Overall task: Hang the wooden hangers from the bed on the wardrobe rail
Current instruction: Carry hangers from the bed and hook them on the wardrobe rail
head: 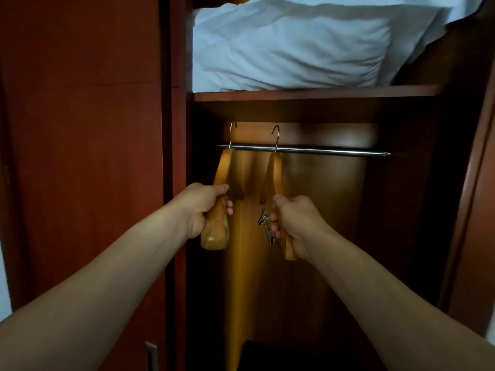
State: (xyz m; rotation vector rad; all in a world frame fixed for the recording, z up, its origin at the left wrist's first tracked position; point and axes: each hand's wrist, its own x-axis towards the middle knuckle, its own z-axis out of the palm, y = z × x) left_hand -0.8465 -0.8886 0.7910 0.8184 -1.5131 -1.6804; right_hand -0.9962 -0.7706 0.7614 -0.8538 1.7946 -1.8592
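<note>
A metal wardrobe rail [321,150] runs across the open wardrobe under a shelf. My left hand [203,207] grips the near end of a thick wooden hanger [222,167]; its metal hook rises above the rail's left end. My right hand [297,223] grips a second wooden hanger [274,175] that has metal clips [265,223] dangling beside my fingers. That hanger's hook also stands above the rail, a little right of the first. Whether either hook rests on the rail I cannot tell.
White folded bedding [294,46] fills the shelf [308,93] above the rail. A dark red wardrobe panel [80,156] stands at the left and a door edge [474,183] at the right. The rail's right part holds nothing. Something dark [267,354] lies at the wardrobe bottom.
</note>
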